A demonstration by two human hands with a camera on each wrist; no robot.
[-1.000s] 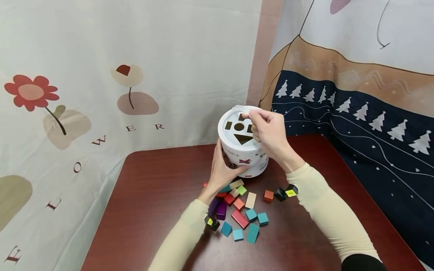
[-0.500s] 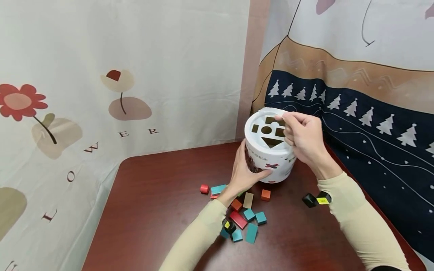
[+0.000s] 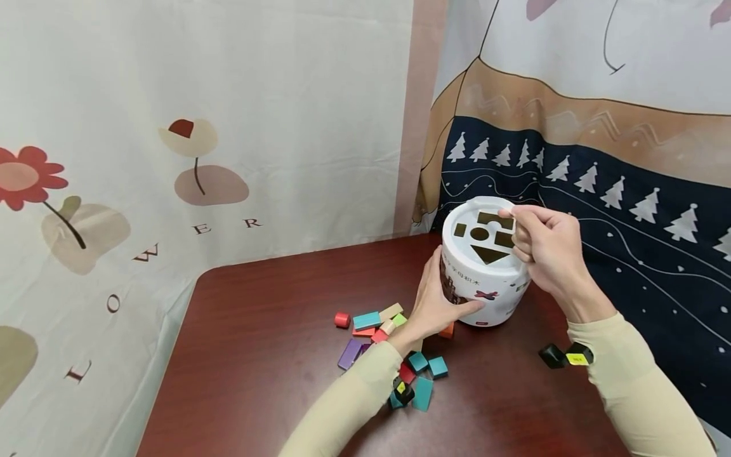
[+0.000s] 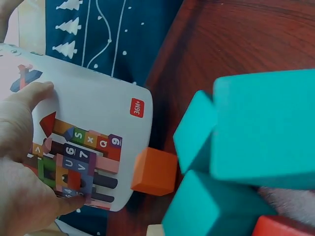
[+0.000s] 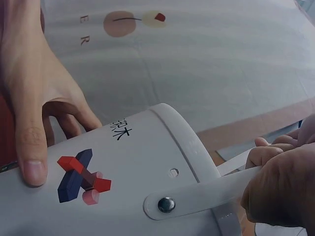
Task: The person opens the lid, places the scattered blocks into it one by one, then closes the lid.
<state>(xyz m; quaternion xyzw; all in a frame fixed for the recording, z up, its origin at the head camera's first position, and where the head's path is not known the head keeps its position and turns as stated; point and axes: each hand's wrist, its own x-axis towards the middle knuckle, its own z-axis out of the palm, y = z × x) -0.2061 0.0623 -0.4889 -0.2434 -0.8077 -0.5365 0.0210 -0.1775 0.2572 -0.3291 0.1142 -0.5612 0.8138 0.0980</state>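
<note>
A white toy-block bucket (image 3: 502, 289) stands at the right side of the table. Its lid (image 3: 465, 251) has several shaped holes. My left hand (image 3: 434, 308) is spread round the bucket's side, with the thumb across the printed front. In the right wrist view, the right hand (image 5: 285, 187) grips the bucket's white strap handle (image 5: 211, 195) beyond the rim. Left of the bucket lie loose blocks, among them a teal block (image 3: 367, 320), a purple block (image 3: 349, 353) and a red cylinder (image 3: 342, 320). An orange block (image 4: 155, 172) sits close by the bucket's base.
The dark red table (image 3: 257, 355) has its back edge against a pale curtain (image 3: 308, 158) with flower prints. A navy curtain (image 3: 645, 254) with white trees hangs along the right. Part of the block pile is hidden under the left forearm (image 3: 354, 393).
Both hands have moved the bucket to the right, away from the block pile and closer to the navy curtain. The head view has turned slightly right. The loose blocks stay on the table.
</note>
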